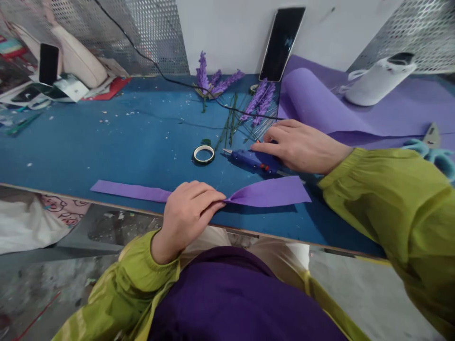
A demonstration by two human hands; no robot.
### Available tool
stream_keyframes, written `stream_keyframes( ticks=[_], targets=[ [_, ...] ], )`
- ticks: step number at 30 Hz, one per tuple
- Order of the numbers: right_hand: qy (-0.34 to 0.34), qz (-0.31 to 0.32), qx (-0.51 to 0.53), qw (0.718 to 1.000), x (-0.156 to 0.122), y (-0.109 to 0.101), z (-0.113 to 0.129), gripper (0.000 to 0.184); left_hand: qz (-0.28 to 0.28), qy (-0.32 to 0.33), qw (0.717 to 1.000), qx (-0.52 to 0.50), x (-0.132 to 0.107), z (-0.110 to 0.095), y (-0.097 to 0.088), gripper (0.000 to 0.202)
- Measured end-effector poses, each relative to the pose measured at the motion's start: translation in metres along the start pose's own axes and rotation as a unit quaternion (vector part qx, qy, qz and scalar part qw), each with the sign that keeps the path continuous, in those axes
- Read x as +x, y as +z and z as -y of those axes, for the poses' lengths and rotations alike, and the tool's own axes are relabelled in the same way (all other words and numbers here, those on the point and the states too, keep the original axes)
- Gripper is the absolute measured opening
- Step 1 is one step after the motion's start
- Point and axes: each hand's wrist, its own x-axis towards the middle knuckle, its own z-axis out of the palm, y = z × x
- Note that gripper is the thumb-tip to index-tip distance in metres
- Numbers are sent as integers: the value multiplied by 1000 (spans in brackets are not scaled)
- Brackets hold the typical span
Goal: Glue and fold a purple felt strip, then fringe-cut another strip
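A long purple foam strip [270,192] lies along the near edge of the blue table [124,137]. My left hand [190,208] pinches the strip near its middle, where it folds and lifts. My right hand [302,144] rests flat over the handle of a blue glue gun [249,158], fingers stretched out towards the gun's nozzle and touching its body. Both sleeves are yellow-green.
A tape roll [204,154] sits left of the gun. Green wire stems [231,123] and purple lavender-like flowers [216,83] lie behind. A purple foam roll [313,102], a white jug [377,80], a leaning phone [282,42], scissors [432,147] and a black cable [159,71] are also there.
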Motion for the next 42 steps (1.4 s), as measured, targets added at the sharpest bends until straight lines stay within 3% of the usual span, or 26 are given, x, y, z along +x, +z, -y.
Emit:
stream_keyframes(
  ticks=[3, 6, 9, 11, 13, 14, 16, 19, 26, 42],
  targets=[
    [52, -34, 57, 996, -1, -6, 1, 34, -2, -17, 1000, 3, 0, -1, 2, 10],
    [103, -103, 126, 981, -6, -25, 5, 38, -4, -33, 999, 5, 0, -2, 3, 9],
    [140, -178, 223, 948, -12, -51, 18, 30, -20, -45, 999, 17, 0, -3, 4, 9],
    [236, -223, 219, 920, -17, -66, 30, 24, -31, -54, 998, 26, -1, -4, 5, 8],
    [310, -229, 223, 895, -22, -76, 42, 27, -37, -61, 997, 27, -1, -5, 6, 6],
    [305, -208, 241, 898, -25, -78, 47, 28, -38, -63, 997, 26, -2, -5, 6, 6],
    [210, -146, 276, 926, -31, -79, 58, 27, -41, -69, 997, 19, -2, -5, 7, 4],
    [86, -102, 227, 965, -36, -69, 75, 24, -44, -75, 996, 10, -1, -5, 7, 4],
    [88, -90, 205, 971, -42, -45, 96, 31, -38, -77, 996, 6, -2, -6, 8, 4],
    [74, -92, 198, 973, -39, -36, 100, 24, -35, -76, 996, 13, -1, -7, 5, 4]
  ],
)
